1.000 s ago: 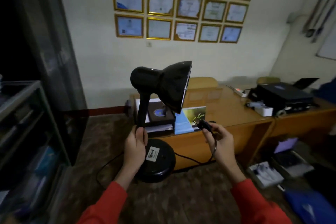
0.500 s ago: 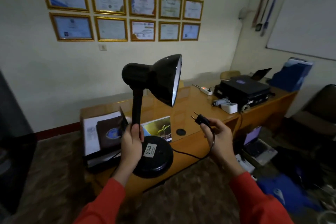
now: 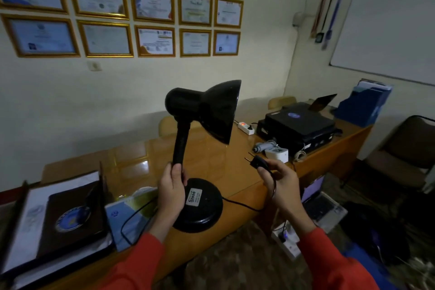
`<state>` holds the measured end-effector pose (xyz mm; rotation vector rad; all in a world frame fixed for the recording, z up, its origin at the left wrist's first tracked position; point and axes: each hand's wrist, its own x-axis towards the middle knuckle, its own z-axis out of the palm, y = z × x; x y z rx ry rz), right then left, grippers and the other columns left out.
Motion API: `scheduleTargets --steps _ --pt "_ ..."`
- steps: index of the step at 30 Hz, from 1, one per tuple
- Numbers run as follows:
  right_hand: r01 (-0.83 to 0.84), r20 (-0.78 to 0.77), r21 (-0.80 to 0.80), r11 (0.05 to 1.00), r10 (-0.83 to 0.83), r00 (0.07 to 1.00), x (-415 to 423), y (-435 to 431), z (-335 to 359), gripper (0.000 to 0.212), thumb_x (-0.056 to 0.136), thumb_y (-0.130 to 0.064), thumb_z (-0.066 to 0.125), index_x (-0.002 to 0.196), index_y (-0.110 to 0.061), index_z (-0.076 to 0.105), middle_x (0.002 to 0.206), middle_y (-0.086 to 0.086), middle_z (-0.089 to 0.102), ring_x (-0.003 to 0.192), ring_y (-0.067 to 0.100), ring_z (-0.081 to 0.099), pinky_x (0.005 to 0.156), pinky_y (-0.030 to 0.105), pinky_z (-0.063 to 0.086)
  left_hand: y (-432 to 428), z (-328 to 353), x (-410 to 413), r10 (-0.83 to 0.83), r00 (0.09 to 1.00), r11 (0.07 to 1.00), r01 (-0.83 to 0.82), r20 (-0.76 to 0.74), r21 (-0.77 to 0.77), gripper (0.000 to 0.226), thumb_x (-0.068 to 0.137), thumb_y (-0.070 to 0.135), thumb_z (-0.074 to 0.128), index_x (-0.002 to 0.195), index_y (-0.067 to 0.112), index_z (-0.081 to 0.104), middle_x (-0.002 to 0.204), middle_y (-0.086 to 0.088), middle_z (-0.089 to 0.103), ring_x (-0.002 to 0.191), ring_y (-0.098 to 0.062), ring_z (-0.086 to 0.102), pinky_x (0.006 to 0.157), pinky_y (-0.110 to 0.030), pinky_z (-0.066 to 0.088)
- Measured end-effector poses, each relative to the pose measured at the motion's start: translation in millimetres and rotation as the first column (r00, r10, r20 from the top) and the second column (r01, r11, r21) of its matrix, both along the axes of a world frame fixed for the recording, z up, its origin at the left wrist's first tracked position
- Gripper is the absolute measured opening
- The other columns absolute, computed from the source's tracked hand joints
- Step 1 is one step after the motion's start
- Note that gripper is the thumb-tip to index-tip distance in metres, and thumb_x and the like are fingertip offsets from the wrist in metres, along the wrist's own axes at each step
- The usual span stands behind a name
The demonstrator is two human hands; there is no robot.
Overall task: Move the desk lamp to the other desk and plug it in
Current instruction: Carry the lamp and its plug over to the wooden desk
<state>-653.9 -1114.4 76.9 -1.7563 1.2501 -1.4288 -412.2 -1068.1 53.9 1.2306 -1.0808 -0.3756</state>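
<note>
Black desk lamp (image 3: 200,143) held upright above the near edge of the wooden desk (image 3: 211,162), left hand (image 3: 171,193) gripping the lower neck just above the round base. Base carries a white label. Shade tilted, opening facing right and down. Cord (image 3: 247,206) runs off the base and loops up to the black two-pin plug (image 3: 257,162), pinched in the right hand (image 3: 282,186), pins pointing up-left. White power strip (image 3: 246,127) lies at the desk's far side, red light on.

An office: framed certificates (image 3: 155,41), whiteboard (image 3: 386,30), wooden desk (image 3: 211,160), printer (image 3: 299,125).
</note>
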Motion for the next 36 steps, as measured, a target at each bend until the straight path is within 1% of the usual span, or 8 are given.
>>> scheduleTargets --steps 5,11,14,22,27,29,33,36 --pt "-0.005 0.012 0.025 1.000 0.005 1.000 -17 -61 -9 0.012 0.087 -0.013 0.068 0.098 -0.012 0.069 0.084 0.005 0.069 0.075 0.028 0.063 0.064 0.040 0.050 -64 -18 -22 -0.004 1.000 0.997 0.005 -0.014 0.077 0.036 0.099 0.037 0.029 0.071 0.024 0.047 0.060 0.003 0.046 0.051 -0.002 0.047 0.056 -0.026 0.038" --pt "0.002 0.016 0.042 0.999 -0.003 1.000 -30 -145 -15 0.018 0.087 -0.009 0.067 0.105 -0.006 0.066 0.097 0.012 0.068 0.089 0.032 0.064 0.076 0.051 0.056 -152 -27 -38 -0.028 0.997 0.996 0.034 -0.069 0.083 0.034 0.098 0.031 0.029 0.072 0.024 0.049 0.059 0.003 0.045 0.050 0.000 0.046 0.053 -0.009 0.039" --pt "0.004 0.014 0.049 0.999 -0.005 1.000 -33 -187 -15 0.016 0.087 -0.007 0.067 0.103 -0.009 0.067 0.094 0.000 0.066 0.089 0.027 0.064 0.077 0.052 0.056 -199 -29 -40 -0.034 0.995 0.995 0.042 -0.093 0.087 0.034 0.099 0.027 0.029 0.072 0.022 0.049 0.060 0.003 0.045 0.050 -0.001 0.045 0.054 -0.009 0.039" --pt "-0.027 -0.047 0.076 0.997 0.031 0.998 -29 -288 -34 0.017 0.087 -0.008 0.067 0.104 -0.005 0.067 0.102 0.013 0.068 0.096 0.025 0.064 0.083 0.047 0.054 -300 -48 -40 -0.041 0.990 0.991 0.058 -0.138 0.122 0.034 0.101 0.028 0.028 0.077 0.019 0.050 0.064 0.001 0.044 0.060 -0.017 0.044 0.066 -0.032 0.040" --pt "-0.007 -0.073 0.121 0.993 0.016 0.997 -22 -335 -43 0.015 0.087 -0.009 0.067 0.101 -0.009 0.068 0.092 -0.002 0.066 0.083 0.026 0.063 0.075 0.051 0.053 -340 -70 -41 0.004 0.984 0.990 0.022 -0.180 0.143 0.034 0.102 0.023 0.028 0.075 0.024 0.049 0.065 -0.002 0.044 0.062 -0.021 0.045 0.070 -0.039 0.040" --pt "0.000 -0.083 0.138 0.990 0.011 0.997 -22 -354 -48 0.015 0.087 -0.012 0.067 0.102 -0.009 0.068 0.089 0.002 0.068 0.079 0.031 0.064 0.071 0.053 0.055 -352 -83 -42 0.036 0.978 0.985 0.000 -0.207 0.170 0.036 0.102 0.024 0.028 0.073 0.026 0.049 0.065 -0.002 0.043 0.060 -0.020 0.045 0.068 -0.040 0.040" --pt "-0.019 -0.112 0.149 0.989 0.036 0.993 -22 -395 -60 0.013 0.088 -0.013 0.066 0.101 -0.012 0.067 0.085 0.016 0.070 0.075 0.037 0.064 0.065 0.053 0.053 -374 -105 -44 0.045 0.973 0.987 -0.008 -0.228 0.163 0.028 0.092 0.032 0.029 0.072 0.024 0.047 0.063 -0.005 0.041 0.055 -0.017 0.043 0.059 -0.029 0.041" --pt "-0.047 -0.137 0.163 0.986 0.070 0.988 -21 -427 -73 0.014 0.087 -0.013 0.067 0.101 -0.012 0.068 0.086 0.011 0.070 0.076 0.030 0.065 0.066 0.042 0.053 -395 -125 -45 0.042 0.975 0.992 -0.015 -0.216 0.128 0.030 0.093 0.027 0.027 0.070 0.019 0.045 0.058 -0.005 0.039 0.044 -0.004 0.038 0.045 -0.014 0.035"
